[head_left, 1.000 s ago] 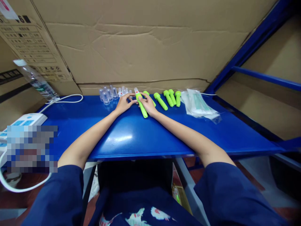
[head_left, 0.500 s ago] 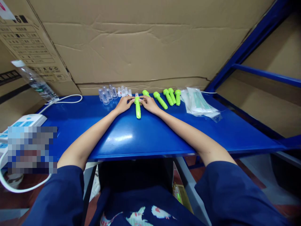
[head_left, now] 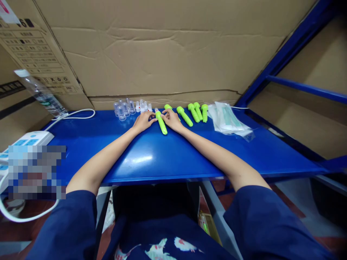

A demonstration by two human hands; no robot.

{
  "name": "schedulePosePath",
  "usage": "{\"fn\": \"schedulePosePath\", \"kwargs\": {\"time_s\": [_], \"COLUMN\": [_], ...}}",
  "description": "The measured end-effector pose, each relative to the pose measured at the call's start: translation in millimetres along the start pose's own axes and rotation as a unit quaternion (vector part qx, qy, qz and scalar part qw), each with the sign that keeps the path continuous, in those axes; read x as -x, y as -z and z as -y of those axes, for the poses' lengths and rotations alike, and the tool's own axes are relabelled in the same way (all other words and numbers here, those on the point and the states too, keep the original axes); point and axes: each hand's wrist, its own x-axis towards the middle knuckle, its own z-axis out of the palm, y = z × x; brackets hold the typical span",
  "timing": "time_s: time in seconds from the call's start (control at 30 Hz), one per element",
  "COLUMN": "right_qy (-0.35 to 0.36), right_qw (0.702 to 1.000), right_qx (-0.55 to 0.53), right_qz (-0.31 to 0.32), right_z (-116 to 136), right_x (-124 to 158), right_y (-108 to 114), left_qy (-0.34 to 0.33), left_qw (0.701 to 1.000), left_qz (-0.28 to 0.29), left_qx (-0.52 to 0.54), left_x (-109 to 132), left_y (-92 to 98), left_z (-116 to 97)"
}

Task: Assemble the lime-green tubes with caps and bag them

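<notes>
Materials: the bench, smooth, glossy blue, with a bright reflection; the torch-shaped green tube, opaque plastic; the clear domed caps, shiny transparent plastic; the flat packets, thin, crinkled plastic film; the backing panel, matt, creased cardboard; the sleeve, matt navy cloth.

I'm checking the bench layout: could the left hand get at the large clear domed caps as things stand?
Probably yes: the left hand is close beside the large clear domed caps, and nothing appears to block the way. It is at the green stick's head, though, so it may need to leave that first.
</notes>
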Motion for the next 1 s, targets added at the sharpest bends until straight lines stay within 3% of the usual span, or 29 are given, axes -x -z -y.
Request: {"fn": "schedulePosePath", "kwargs": {"time_s": [0.27,0.4,0.63,0.8,1.0], "right_qy": [0.034,0.061,0.085,0.080,0.071], "right_qw": [0.998,0.998,0.995,0.993,0.991], "right_qx": [-0.043,-0.023,0.053,0.080,0.108], "right_qz": [0.000,0.016,0.013,0.016,0.024], "right_z": [2.8,7.2,9.7,8.5,4.7], "right_x": [2.5,5.3,6.4,5.7,3.0], "right_y": [0.4,0.3,2.6,1.7,2.6], "left_qy": [0.024,-0.012,-0.077,-0.061,-0.010], "left_qw": [0.997,0.998,0.994,0.993,0.992], "left_qz": [-0.027,-0.036,0.009,-0.001,-0.041], "left_qx": [-0.070,-0.059,-0.075,-0.097,-0.119], "left_x": [2.1,3.2,-1.3,-1.8,5.9], "left_y": [2.1,2.3,-5.7,-10.3,2.5], "left_z": [-3.3,-4.1,3.2,8.9,-9.7]}}
